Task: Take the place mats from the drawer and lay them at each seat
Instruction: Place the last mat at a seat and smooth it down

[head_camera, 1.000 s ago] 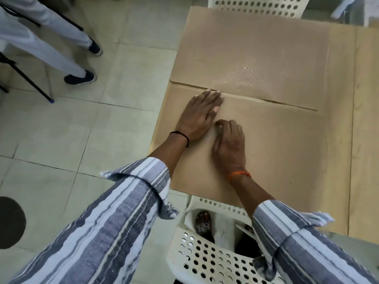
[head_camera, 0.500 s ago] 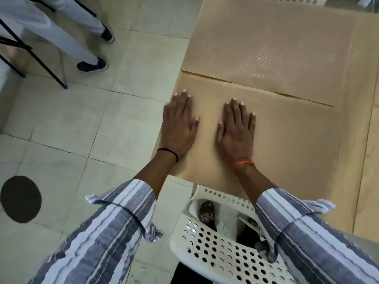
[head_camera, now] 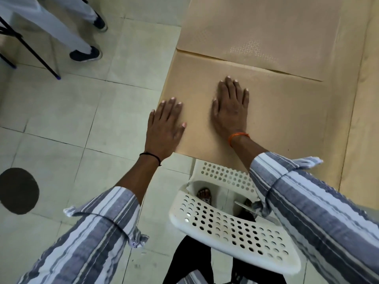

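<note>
Two hands lie flat on the near place mat (head_camera: 276, 119), fingers straight and spread, gripping nothing: the left hand (head_camera: 165, 125) presses at the mat's left edge, its outer fingers reaching just over the side of the table (head_camera: 367, 99), and the right hand (head_camera: 230, 107) presses nearer the mat's middle. This reads as the smoothing stage of laying a mat at the seat marked by the white perforated chair (head_camera: 231, 224), which is tucked in just below the mat's near edge. A second place mat (head_camera: 266, 31) already lies beyond, its near edge slightly overlapping the first along a lifted seam — that seam does not sit quite flat. The next move probably calls for lifting both palms off without dragging the thin sheet, then going on to another seat or back for more mats; the drawer is not in view.

The table is a tan surface much the same colour as the mats, so their borders show mainly as faint lines. The floor (head_camera: 82, 119) is pale tile with a dark round patch (head_camera: 18, 190) at the left. At upper left stand another person's legs (head_camera: 61, 31) in light trousers and dark shoes, beside thin black stand legs (head_camera: 30, 50).
</note>
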`<state>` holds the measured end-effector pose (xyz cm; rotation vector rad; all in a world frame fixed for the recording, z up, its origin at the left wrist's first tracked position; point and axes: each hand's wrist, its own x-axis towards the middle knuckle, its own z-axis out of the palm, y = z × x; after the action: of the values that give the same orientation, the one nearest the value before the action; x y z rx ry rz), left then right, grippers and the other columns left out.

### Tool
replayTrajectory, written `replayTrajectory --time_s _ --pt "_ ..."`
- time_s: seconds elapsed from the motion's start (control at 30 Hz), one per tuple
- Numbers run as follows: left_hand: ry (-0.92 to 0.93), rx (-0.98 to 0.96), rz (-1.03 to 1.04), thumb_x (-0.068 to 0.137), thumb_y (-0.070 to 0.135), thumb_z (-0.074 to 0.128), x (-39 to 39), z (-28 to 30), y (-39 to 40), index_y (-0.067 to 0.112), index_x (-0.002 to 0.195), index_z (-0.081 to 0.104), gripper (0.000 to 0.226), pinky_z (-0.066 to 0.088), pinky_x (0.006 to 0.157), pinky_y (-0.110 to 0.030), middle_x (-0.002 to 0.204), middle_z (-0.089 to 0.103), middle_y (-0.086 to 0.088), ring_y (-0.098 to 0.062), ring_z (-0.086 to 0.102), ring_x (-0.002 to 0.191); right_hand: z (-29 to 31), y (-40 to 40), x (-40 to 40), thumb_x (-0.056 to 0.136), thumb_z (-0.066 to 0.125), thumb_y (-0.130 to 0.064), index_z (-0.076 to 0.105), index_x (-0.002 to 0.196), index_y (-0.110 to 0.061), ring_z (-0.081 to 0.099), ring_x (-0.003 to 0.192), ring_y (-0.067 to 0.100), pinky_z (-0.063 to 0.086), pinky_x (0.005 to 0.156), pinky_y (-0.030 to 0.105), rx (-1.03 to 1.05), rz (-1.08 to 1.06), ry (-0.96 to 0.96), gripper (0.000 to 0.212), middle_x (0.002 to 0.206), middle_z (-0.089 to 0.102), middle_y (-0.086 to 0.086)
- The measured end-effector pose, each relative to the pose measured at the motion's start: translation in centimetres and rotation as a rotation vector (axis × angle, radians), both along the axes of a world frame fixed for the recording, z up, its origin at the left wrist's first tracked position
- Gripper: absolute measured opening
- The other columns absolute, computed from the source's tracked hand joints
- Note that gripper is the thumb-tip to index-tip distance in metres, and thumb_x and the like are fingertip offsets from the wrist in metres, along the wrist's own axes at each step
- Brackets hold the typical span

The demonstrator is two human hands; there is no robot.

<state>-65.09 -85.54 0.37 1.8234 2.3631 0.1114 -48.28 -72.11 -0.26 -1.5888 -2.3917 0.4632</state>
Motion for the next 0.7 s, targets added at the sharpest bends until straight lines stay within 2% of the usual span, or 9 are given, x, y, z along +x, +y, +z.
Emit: replayTrajectory --time_s 0.1,0.17,0.27,0.4,0.53,0.7 --pt "-0.082 0.033 0.031 0.095 0.039 0.048 0.3 2.0 0.7 0.018 0.141 0.049 0.051 0.025 0.115 -0.049 0.154 0.039 -0.005 -0.026 0.034 0.142 1.0 -0.4 0.6 0.096 0.039 -0.033 0.046 0.141 -0.010 0.034 0.142 0.030 0.020 0.119 0.051 -0.025 0.031 0.001 0.052 0.153 0.039 0.012" --pt "-0.217 0.133 0.058 0.093 0.034 0.053 0.8 3.7 1.1 0.012 0.129 0.060 0.042 0.036 0.110 -0.042 0.142 0.052 -0.007 -0.026 0.046 0.133 2.5 -0.9 1.4 0.097 0.040 -0.033 0.054 0.131 -0.010 0.049 0.127 0.030 0.035 0.107 0.045 -0.013 0.015 0.035 0.043 0.138 0.054 0.011" --pt "-0.420 0.209 0.089 0.094 0.029 0.056 2.5 6.7 1.3 0.014 0.118 0.067 0.030 0.043 0.094 -0.027 0.125 0.064 0.000 -0.018 0.058 0.116 5.4 -3.2 3.5 0.098 0.043 -0.030 0.061 0.119 -0.013 0.059 0.102 0.027 0.045 0.085 0.040 0.012 -0.076 0.151 0.032 0.114 0.066 0.007" --pt "-0.582 0.214 0.099 0.095 0.030 0.055 5.2 9.9 1.6 0.017 0.105 0.073 0.023 0.049 0.078 -0.024 0.102 0.073 0.006 -0.010 0.066 0.088 7.9 -6.2 7.2 0.098 0.045 -0.030 0.065 0.106 -0.017 0.064 0.089 0.021 0.050 0.074 0.035 0.039 -0.209 0.238 0.025 0.098 0.070 0.000" --pt "-0.656 0.211 0.007 0.094 0.030 0.056 8.7 12.6 1.1 0.018 0.101 0.074 0.023 0.054 0.081 -0.030 0.098 0.074 0.006 -0.010 0.066 0.085 10.6 -9.0 11.5 0.097 0.046 -0.032 0.068 0.100 -0.024 0.066 0.086 0.016 0.048 0.069 0.029 0.013 -0.296 0.250 0.023 0.091 0.073 -0.007" --pt "-0.767 0.205 -0.083 0.092 0.031 0.054 13.2 16.4 -1.1 0.015 0.099 0.074 0.027 0.055 0.085 -0.036 0.094 0.074 0.003 -0.014 0.070 0.085 15.3 -12.9 16.1 0.096 0.050 -0.029 0.068 0.097 -0.027 0.066 0.080 0.008 0.052 0.072 0.030 -0.025 -0.339 0.365 0.018 0.086 0.073 -0.011"
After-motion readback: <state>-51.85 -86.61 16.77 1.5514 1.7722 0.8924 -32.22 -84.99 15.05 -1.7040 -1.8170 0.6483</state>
